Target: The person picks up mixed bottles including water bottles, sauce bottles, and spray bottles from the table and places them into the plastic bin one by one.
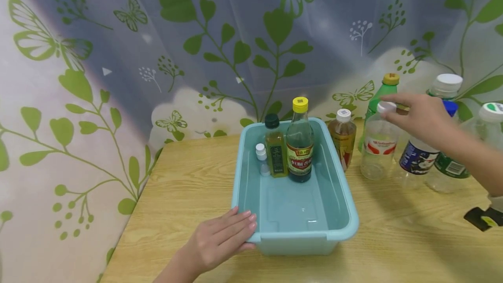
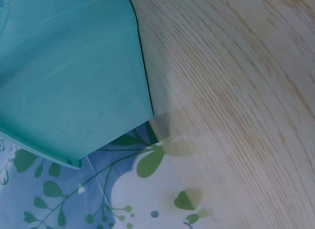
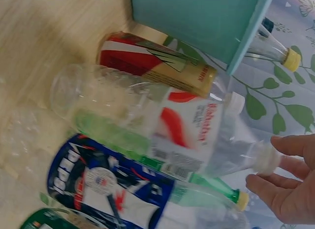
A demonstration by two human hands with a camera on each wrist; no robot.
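A pale blue plastic tub (image 1: 342, 187) stands on the wooden table. My left hand (image 1: 220, 237) rests on its near left rim, fingers straight and together. Inside the tub stand a small white-capped bottle (image 1: 264, 163), a green-capped oil bottle (image 1: 277, 156) and a yellow-capped dark sauce bottle (image 1: 300, 152). At the right, my right hand (image 1: 428, 119) pinches the white cap of a clear plastic bottle (image 1: 379, 160) between thumb and fingers. That bottle has a red and white label (image 3: 184, 123) and stands upright on the table.
Right of the tub stand a bottle with a red and gold label (image 1: 342, 136), a green bottle (image 1: 387, 88), a Pepsi bottle (image 1: 418, 156) and several other clear bottles. A leaf-patterned curtain (image 1: 220, 21) hangs behind. Bare wood (image 1: 188, 178) shows left of the tub.
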